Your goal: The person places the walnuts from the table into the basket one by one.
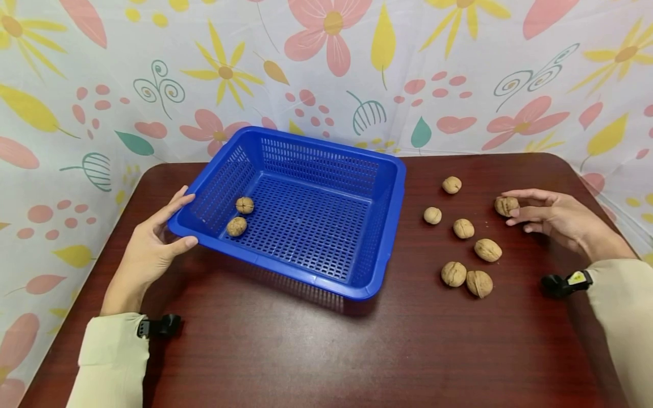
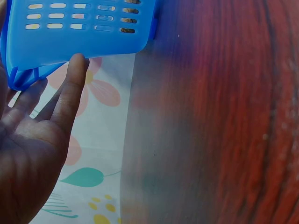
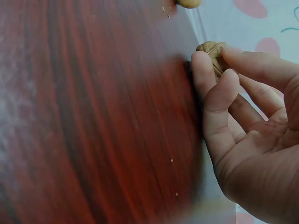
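A blue plastic basket [image 1: 316, 283] with slotted walls stands on the table, its left end nearest my left hand [image 1: 148, 252]. That hand grips the left corner, thumb on the front rim and fingers along the left side. In the left wrist view its fingertips lie against the blue basket wall [image 2: 93, 42]. Inside the basket, near its left wall, are two walnuts, one walnut [image 1: 245, 205] behind the other walnut [image 1: 237, 226]. Over at the right, my right hand [image 1: 561, 221] pinches a walnut [image 1: 506, 206] between thumb and fingers, also visible in the right wrist view.
Several loose walnuts lie between the basket and my right hand, among them a small pale walnut [image 1: 432, 215] and two close together in front, one walnut [image 1: 453, 274] at the left. A flowered cloth [image 1: 326, 73] hangs behind the dark red-brown table [image 1: 316, 357].
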### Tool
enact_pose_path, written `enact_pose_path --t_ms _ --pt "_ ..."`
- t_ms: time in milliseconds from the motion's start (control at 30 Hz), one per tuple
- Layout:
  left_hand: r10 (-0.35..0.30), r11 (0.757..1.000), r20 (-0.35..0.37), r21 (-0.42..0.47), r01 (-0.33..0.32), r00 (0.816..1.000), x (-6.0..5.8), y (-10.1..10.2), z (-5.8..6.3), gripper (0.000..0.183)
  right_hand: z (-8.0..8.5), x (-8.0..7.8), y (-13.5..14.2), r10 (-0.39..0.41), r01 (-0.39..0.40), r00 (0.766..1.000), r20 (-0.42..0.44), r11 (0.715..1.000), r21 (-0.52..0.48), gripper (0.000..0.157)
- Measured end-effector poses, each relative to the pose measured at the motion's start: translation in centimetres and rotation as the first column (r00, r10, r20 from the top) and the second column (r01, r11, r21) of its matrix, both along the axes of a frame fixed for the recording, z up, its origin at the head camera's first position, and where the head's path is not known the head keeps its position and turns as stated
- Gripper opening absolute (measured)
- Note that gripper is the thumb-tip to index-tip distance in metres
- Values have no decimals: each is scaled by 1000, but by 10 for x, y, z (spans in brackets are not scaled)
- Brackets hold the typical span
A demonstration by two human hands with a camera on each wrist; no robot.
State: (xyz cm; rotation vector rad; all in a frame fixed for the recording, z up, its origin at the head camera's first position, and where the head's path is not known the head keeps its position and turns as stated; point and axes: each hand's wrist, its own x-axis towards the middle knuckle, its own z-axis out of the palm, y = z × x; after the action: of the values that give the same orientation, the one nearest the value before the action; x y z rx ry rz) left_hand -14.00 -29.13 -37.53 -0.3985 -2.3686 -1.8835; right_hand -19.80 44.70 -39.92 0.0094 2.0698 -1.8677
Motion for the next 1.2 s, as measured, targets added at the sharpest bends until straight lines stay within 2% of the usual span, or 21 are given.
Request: enact_pose_path --t_ms 300,533,700,867,1033,1200 --pt "-6 1000 -4 2 6 1000 -1 1 0 67 10 1 -14 -47 39 998 -44 984 -176 49" --pt "-13 1000 -9 13 13 1000 -1 0 -1 67 26 -6 -32 -3 -33 993 -115 950 -309 50" --pt "-10 1000 -15 6 10 1000 -2 -1 -1 67 44 -14 -55 18 -58 993 -117 934 -354 49" --pt "-10 1000 -21 11 10 1000 -2 -1 0 67 63 -23 -80 84 -135 986 -144 910 -391 49" --pt "-10 1000 -17 21 10 1000 -1 -1 -1 67 81 -31 -110 194 -253 964 -181 878 -406 48" --pt "-14 999 -18 34 14 1000 0 0 0 66 99 -35 -142 244 -303 948 -204 886 -351 45"
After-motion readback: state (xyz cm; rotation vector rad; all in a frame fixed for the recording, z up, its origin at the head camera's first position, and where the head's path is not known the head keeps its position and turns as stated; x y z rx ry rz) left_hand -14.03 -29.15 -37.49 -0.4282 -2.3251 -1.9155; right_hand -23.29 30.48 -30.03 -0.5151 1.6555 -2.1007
